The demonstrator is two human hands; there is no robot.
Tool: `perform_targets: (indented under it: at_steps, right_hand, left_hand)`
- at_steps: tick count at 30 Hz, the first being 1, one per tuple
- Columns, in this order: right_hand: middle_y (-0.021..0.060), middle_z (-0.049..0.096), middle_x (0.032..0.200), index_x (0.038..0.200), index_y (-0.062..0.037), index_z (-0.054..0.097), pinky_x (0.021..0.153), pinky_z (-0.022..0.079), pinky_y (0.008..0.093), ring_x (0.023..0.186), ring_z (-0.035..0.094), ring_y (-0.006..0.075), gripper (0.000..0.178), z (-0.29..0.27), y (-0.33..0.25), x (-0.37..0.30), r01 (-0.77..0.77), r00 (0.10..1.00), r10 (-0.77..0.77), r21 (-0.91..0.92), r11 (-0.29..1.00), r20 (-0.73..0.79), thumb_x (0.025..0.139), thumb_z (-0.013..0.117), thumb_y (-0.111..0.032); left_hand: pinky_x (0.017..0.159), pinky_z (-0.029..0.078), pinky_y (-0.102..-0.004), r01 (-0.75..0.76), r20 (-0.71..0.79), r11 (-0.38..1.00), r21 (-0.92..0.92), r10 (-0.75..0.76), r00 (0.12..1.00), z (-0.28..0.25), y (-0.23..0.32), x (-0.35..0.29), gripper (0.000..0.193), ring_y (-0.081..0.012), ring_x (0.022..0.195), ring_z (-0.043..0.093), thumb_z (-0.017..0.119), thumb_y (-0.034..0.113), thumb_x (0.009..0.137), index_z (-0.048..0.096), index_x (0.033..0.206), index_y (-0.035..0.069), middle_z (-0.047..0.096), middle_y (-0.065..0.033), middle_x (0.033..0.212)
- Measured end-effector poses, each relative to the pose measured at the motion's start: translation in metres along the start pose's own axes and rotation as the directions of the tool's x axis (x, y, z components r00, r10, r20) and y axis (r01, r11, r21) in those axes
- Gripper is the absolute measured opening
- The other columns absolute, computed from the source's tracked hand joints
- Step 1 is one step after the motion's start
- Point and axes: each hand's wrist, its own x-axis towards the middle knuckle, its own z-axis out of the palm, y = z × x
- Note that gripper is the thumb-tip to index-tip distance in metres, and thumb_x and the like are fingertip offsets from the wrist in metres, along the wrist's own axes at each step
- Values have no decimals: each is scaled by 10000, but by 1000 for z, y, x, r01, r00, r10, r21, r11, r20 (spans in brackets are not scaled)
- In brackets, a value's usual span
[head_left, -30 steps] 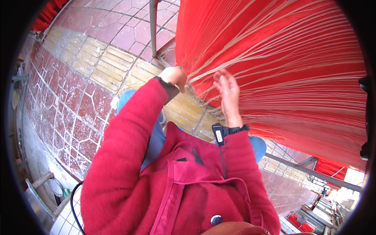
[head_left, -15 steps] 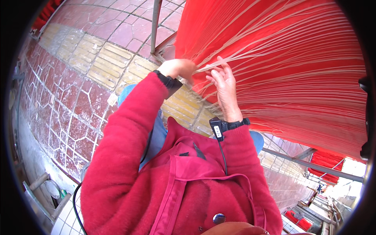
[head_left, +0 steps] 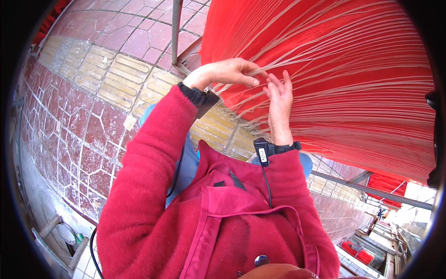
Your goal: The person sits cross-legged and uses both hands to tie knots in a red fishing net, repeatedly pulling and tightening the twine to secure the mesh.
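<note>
A wide red sheet (head_left: 371, 56), which looks like cloth, spreads across the upper right. Long pale strands (head_left: 334, 53) run over it and draw together toward its near left edge, where loose ends (head_left: 251, 126) hang as a fringe. My left hand (head_left: 227, 73) reaches over the gathered strands with fingers stretched out and thumb apart; some strands pass beneath it. Close by on the right, my right hand (head_left: 280, 104) is raised palm up, fingers apart and partly bent, its tips near the left fingertips. Whether a single thin strand touches either hand I cannot tell.
A metal frame leg (head_left: 176, 35) stands left of the sheet, and a metal bar (head_left: 371, 188) runs below it at right. Paving with a yellow ribbed strip (head_left: 123, 76) lies under me. More red material (head_left: 388, 188) hangs farther right.
My left hand has moved right and opened from its hold on the strand bundle, its fingers now stretched. My right hand has shifted slightly right and down, away from the bundle.
</note>
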Motion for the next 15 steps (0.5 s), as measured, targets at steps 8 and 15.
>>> perform_targets:
  at_steps: [8,15]
  right_hand:
    - [133,596,1179,1303,2,497,981,498,371,1093,593,196,369,7,-22,4,103,994,-85,317,943,-70,1020,525,-234]
    - [53,666,929,1057,-17,596,797,515,250,852,636,111,138,8,-47,21,231,967,-190,276,933,-168,976,602,-129]
  left_hand:
    - [970,468,-367,-46,-71,992,114,54,996,-1,14,8,534,-239,1082,633,709,442,865,654,1241,66,679,-141,1154]
    - [987,461,-353,-132,-157,962,238,173,972,8,42,11,518,-196,1151,591,668,373,921,588,1307,37,658,-117,1204]
